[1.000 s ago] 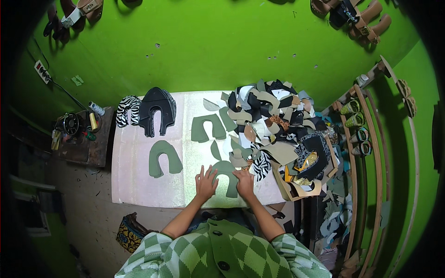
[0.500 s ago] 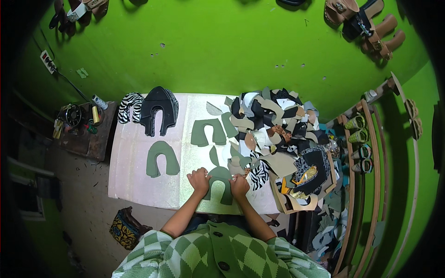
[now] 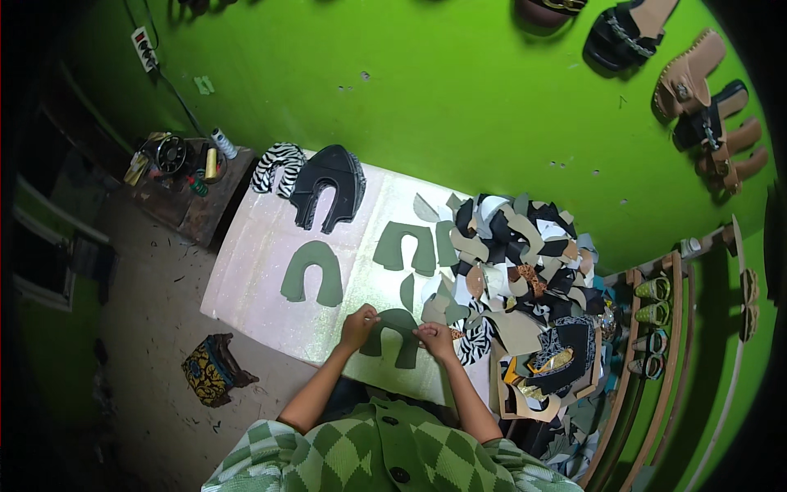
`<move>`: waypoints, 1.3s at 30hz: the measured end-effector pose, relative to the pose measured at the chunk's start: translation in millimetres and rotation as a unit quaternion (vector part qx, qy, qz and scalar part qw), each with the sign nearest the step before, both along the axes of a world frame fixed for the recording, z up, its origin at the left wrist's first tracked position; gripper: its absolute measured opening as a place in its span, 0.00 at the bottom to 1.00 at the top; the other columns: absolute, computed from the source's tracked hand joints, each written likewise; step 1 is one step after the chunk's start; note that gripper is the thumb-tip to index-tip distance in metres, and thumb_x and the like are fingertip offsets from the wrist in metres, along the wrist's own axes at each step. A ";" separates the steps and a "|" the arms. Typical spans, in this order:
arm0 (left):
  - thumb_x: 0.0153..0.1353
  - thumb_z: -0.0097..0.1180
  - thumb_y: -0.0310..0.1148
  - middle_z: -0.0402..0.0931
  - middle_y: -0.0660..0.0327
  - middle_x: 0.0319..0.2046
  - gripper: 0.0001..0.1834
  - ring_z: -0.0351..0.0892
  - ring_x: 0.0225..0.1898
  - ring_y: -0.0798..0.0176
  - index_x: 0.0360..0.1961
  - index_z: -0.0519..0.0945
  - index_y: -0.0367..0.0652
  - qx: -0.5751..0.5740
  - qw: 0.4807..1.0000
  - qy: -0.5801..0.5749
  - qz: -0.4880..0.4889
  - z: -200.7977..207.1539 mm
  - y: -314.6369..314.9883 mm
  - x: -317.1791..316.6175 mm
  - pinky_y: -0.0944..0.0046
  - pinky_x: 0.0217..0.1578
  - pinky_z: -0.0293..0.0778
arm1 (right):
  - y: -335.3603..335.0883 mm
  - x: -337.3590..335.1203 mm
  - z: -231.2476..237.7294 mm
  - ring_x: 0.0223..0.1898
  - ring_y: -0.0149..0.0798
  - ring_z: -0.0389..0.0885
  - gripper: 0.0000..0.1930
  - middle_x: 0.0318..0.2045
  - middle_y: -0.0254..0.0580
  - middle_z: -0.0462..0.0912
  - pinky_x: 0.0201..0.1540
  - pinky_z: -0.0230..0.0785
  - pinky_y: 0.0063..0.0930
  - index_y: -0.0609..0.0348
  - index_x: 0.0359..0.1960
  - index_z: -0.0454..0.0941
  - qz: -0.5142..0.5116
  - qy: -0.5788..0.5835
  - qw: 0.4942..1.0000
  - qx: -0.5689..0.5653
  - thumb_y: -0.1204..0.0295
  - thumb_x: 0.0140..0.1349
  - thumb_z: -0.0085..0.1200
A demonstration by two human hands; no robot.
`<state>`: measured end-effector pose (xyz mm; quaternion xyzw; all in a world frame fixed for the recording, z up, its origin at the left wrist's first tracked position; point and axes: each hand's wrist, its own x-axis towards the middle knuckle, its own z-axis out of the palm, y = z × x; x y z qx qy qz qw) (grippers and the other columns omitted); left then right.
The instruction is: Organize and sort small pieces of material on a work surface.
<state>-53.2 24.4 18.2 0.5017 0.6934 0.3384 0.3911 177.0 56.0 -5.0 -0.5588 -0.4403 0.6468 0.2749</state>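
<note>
At the table's near edge, a green arch-shaped shoe upper piece [image 3: 400,316] lies between my hands. My left hand [image 3: 358,326] pinches its left side with fingers closed. On its opposite side, my right hand [image 3: 435,337] holds the edge between thumb and fingers. Just beyond lie a narrow leaf-shaped green offcut [image 3: 407,290] and a stack of green arch pieces [image 3: 404,246]. Further left sits another green arch stack [image 3: 313,272]. Behind it are black arch pieces [image 3: 329,187] and zebra-patterned ones [image 3: 279,169].
A heap of mixed offcuts [image 3: 525,254] covers the table's right side, beside a scrap-filled box [image 3: 507,402]. Sandals [image 3: 689,74] hang on the green wall; a wooden rack [image 3: 674,328] stands right. Thread spools [image 3: 211,162] sit on a side table. A patterned bag [image 3: 208,369] lies on the floor.
The whole view has tilted and shifted, so the table appears slanted. My hands remain at the green arch piece; the right hand's fingertips now pinch its edge more visibly.
</note>
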 end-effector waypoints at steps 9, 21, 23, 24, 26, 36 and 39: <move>0.53 0.60 0.26 0.74 0.68 0.22 0.06 0.71 0.27 0.78 0.30 0.75 0.39 0.025 0.972 -0.220 0.076 5.0 15.3 -126.4 0.75 0.31 0.67 | 56.5 -125.2 46.5 0.20 0.17 0.70 0.08 0.22 0.26 0.77 0.18 0.62 0.12 0.60 0.32 0.78 0.041 0.036 0.997 -0.053 0.71 0.53 0.62; 0.48 0.64 0.29 0.79 0.59 0.24 0.08 0.78 0.25 0.67 0.30 0.78 0.40 0.082 0.991 -0.004 0.109 -23.6 67.4 -232.1 0.70 0.28 0.72 | 76.3 -261.3 7.9 0.21 0.22 0.73 0.07 0.20 0.33 0.80 0.26 0.66 0.17 0.62 0.28 0.81 -0.099 -0.087 0.986 0.103 0.72 0.51 0.62; 0.49 0.63 0.29 0.79 0.59 0.25 0.08 0.78 0.26 0.67 0.31 0.78 0.40 0.077 0.993 0.007 0.093 -24.2 69.9 -235.0 0.69 0.28 0.72 | 77.7 -268.9 7.9 0.22 0.23 0.73 0.07 0.20 0.33 0.80 0.27 0.67 0.18 0.62 0.28 0.81 -0.111 -0.116 0.979 0.122 0.72 0.50 0.62; 0.50 0.63 0.29 0.79 0.60 0.25 0.09 0.77 0.26 0.68 0.31 0.77 0.40 0.073 0.994 0.020 0.083 -24.2 70.7 -236.0 0.69 0.28 0.72 | 78.4 -272.1 7.9 0.22 0.23 0.74 0.07 0.20 0.34 0.80 0.27 0.67 0.19 0.62 0.28 0.81 -0.118 -0.144 0.972 0.141 0.71 0.50 0.62; 0.50 0.62 0.28 0.79 0.59 0.25 0.08 0.78 0.26 0.67 0.31 0.77 0.39 0.089 0.993 0.016 0.077 -20.4 73.1 -234.4 0.68 0.28 0.72 | 79.5 -276.9 11.6 0.22 0.24 0.74 0.07 0.20 0.35 0.80 0.27 0.67 0.19 0.62 0.28 0.81 -0.129 -0.163 0.965 0.161 0.71 0.50 0.62; 0.54 0.56 0.27 0.71 0.55 0.30 0.06 0.75 0.30 0.54 0.32 0.73 0.40 0.210 0.963 0.170 -0.013 -7.3 72.7 -232.0 0.59 0.29 0.71 | 73.0 -287.7 22.0 0.23 0.32 0.77 0.06 0.23 0.40 0.81 0.28 0.68 0.24 0.61 0.30 0.79 -0.130 -0.241 0.936 0.221 0.72 0.53 0.58; 0.55 0.56 0.26 0.70 0.55 0.30 0.06 0.74 0.31 0.53 0.32 0.72 0.40 0.197 0.965 0.173 -0.012 -6.7 71.9 -233.6 0.58 0.30 0.70 | 72.3 -290.1 22.6 0.23 0.34 0.78 0.06 0.24 0.41 0.81 0.29 0.69 0.26 0.61 0.30 0.79 -0.122 -0.249 0.931 0.239 0.72 0.53 0.58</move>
